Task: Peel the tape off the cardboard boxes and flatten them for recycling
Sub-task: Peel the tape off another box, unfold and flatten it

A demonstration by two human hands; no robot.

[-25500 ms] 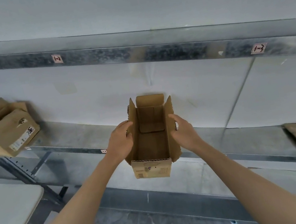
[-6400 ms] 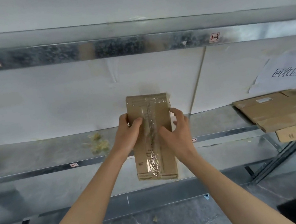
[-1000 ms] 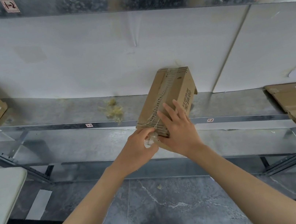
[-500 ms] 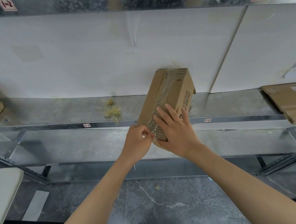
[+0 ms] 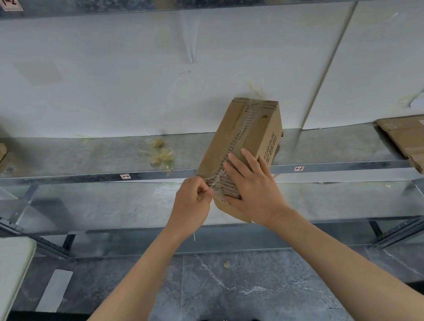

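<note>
Above the grey marbled floor, my left hand (image 5: 192,200) pinched the loose end of the clear wrinkled packing tape (image 5: 216,184) and had drawn it slightly further left than a moment before, stretching it into a thin strand off the near corner of the small brown cardboard box (image 5: 253,132). My right hand (image 5: 254,195) pressed flat, fingers spread, on the box, tilted over the galvanised steel shelf (image 5: 67,160). I judged the seam strip barely started and flattening still ahead; my palm hid the near end, and I couldn't tell whether the far end rested on the shelf or how far the tape wrapped over it.
</note>
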